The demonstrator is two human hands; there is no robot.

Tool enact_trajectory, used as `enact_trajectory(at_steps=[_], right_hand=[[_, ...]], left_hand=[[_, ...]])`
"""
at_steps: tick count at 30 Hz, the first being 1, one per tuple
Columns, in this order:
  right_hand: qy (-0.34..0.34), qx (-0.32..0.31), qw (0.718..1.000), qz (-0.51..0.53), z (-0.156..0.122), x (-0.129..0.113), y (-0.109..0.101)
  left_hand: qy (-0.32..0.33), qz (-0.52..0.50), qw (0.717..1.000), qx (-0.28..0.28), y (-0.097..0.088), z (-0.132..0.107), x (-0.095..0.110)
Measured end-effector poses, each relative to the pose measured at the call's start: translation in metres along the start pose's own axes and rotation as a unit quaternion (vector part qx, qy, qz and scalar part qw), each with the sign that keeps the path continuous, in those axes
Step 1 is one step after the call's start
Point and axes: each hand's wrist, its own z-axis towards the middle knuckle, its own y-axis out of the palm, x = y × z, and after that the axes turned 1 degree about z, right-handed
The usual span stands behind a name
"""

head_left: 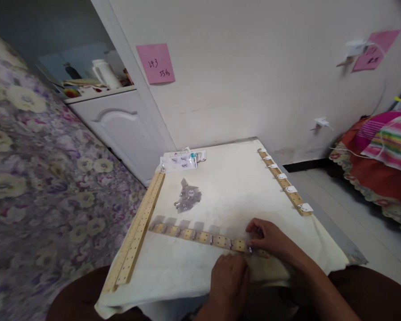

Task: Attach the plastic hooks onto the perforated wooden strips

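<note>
A perforated wooden strip (203,237) lies across the near part of the cloth-covered table, with several small metal clips or rings set along it. My right hand (272,238) is over the strip's right end. Its fingers are curved, with a gap between thumb and forefinger, and the thumb is close to the last metal piece (250,250). Just below the strip, at the table's near side, my left hand (229,276) is closed with knuckles up. Whatever its fingers hold, if anything, is hidden.
A clear plastic bag of small metal parts (189,197) lies left of centre. Wooden strips (137,232) line the left edge; another strip (282,180) with white-tagged rings lies along the right. Packaged items (179,161) sit at the back left, near the wall.
</note>
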Motion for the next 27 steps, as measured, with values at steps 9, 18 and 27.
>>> enact_trajectory(at_steps=[9,18,27], right_hand=[[0.004,0.011,1.0,-0.008,0.001,-0.001,0.001],[0.034,0.015,0.999,-0.027,0.004,0.007,0.003],[0.015,0.02,1.0,-0.015,0.0,0.006,0.004]], left_hand=[[0.043,-0.023,0.996,0.079,0.003,-0.006,-0.005],[0.073,0.037,0.991,0.102,0.004,-0.003,-0.002],[0.081,0.06,0.99,0.095,0.015,-0.003,-0.009]])
